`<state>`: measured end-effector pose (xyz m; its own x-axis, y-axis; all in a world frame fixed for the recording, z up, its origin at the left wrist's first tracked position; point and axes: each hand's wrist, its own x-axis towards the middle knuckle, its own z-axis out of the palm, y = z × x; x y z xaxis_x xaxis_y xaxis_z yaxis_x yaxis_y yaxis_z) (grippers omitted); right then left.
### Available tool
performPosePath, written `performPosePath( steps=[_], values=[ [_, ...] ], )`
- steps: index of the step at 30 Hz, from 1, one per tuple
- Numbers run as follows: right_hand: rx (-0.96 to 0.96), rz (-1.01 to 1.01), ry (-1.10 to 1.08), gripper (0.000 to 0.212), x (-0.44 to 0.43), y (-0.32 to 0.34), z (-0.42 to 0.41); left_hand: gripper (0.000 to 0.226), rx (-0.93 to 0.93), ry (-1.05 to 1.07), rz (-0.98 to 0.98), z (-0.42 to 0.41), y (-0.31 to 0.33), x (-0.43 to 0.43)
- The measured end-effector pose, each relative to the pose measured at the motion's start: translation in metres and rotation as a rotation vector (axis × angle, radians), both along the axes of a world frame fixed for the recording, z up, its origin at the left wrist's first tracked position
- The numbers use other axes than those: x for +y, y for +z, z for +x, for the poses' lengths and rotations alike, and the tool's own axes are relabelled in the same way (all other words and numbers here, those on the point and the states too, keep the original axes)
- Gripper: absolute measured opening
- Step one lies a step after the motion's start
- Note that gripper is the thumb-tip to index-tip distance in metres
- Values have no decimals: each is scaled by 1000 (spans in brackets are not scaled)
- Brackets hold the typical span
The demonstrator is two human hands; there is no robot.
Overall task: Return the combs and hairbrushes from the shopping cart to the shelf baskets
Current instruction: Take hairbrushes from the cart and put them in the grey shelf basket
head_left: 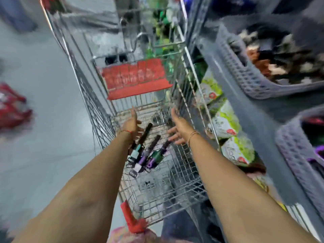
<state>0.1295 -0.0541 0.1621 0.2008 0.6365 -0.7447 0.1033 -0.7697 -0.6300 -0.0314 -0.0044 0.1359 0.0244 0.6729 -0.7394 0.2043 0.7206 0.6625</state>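
A wire shopping cart (98,109) stands in the aisle below me. Three packaged hairbrushes (149,151) with dark handles and teal, purple and green cards lie on its floor. Both arms reach down into the cart. My left hand (130,124) hovers just above the handle of the leftmost brush, fingers apart, holding nothing. My right hand (178,128) is spread open above the right brush's handle, also holding nothing. Grey plastic shelf baskets (245,79) (294,151) sit on the shelf at right. The picture is motion-blurred.
A red child-seat flap (135,78) crosses the cart's middle. The cart's red handle (130,220) is near my body. Green and white packets (226,120) fill the lower shelf beside the cart. Red items (12,106) lie on the floor at left.
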Motion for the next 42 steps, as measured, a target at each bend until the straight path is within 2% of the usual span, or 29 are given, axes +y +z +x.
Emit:
performPosePath(
  steps=[2,4,8,11,13,15,17,20,22,23,24,25,28,30,31,33,36,37,38,40,42],
  values=[
    [41,-114,29,78,13,-41,4,74,6,67,-63,4,-37,4],
    [61,-214,39,68,17,-83,5,52,71,47,-105,11,-72,2],
    [-159,-290,-4,52,5,-162,2,41,505,-283,-109,15,-133,-22],
    [-101,-317,-68,48,-13,-202,-11,35,685,-435,-179,18,-158,-37],
    [-67,-441,-126,43,-21,-215,-27,32,783,-615,-137,22,-171,-45],
    [-113,-480,-127,40,-24,-223,-38,38,803,-654,-87,26,-181,-52],
    [-150,-426,-197,35,-25,-230,-39,46,792,-614,-58,26,-190,-54],
    [-117,-348,-322,26,-32,-225,-19,62,756,-624,-33,28,-193,-61],
    [-109,-301,-313,26,-41,-220,4,81,798,-711,-16,32,-192,-72],
    [-90,-285,-308,27,-45,-218,16,80,819,-711,17,34,-191,-78],
    [-67,-280,-305,28,-47,-216,26,74,792,-639,39,36,-192,-82],
    [-55,-277,-290,29,-48,-214,36,64,699,-477,32,38,-190,-82],
    [-69,-278,-224,40,-49,-213,50,41,261,126,-116,47,-185,-68],
    [-72,-276,-220,44,-49,-214,50,30,107,344,-226,48,-193,-64],
    [-73,-282,-208,42,-50,-215,49,26,78,375,-267,48,-196,-64],
    [-59,-298,-169,37,-53,-217,48,21,90,302,-289,48,-199,-67],
    [-14,-287,-193,43,-54,-214,45,48,274,23,-271,59,-198,-65],
    [2,-275,-213,46,-55,-211,45,50,313,-4,-267,64,-194,-63],
    [16,-255,-230,47,-55,-207,45,43,281,22,-263,68,-189,-60],
    [33,-193,-260,49,-56,-194,44,25,87,104,-256,71,-177,-58],
    [29,-128,-294,53,-56,-179,42,36,-87,120,-230,66,-161,-55]
  ],
)
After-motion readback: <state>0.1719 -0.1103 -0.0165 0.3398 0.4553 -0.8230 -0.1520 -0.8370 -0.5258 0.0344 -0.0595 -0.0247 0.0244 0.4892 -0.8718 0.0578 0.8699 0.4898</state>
